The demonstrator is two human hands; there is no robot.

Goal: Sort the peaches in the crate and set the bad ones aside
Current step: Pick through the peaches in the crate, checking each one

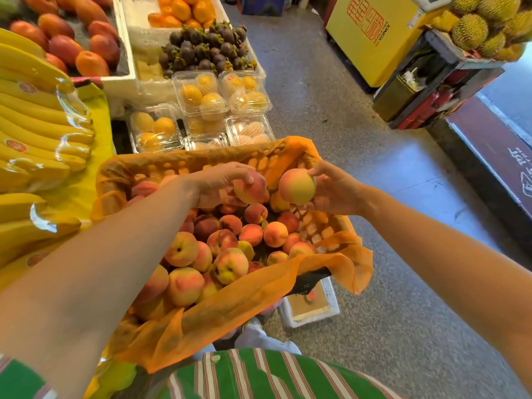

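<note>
Yellow-pink peach [297, 186], blush leftward

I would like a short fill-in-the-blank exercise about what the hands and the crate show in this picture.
1. Each hand, the left hand and the right hand, holds one ____.
2. The crate is lined with ____ netting.
3. At the far left lie bunches of yellow ____.
4. Behind the crate, the clear plastic boxes are ____.

Missing words: peach; orange; bananas; closed
</note>
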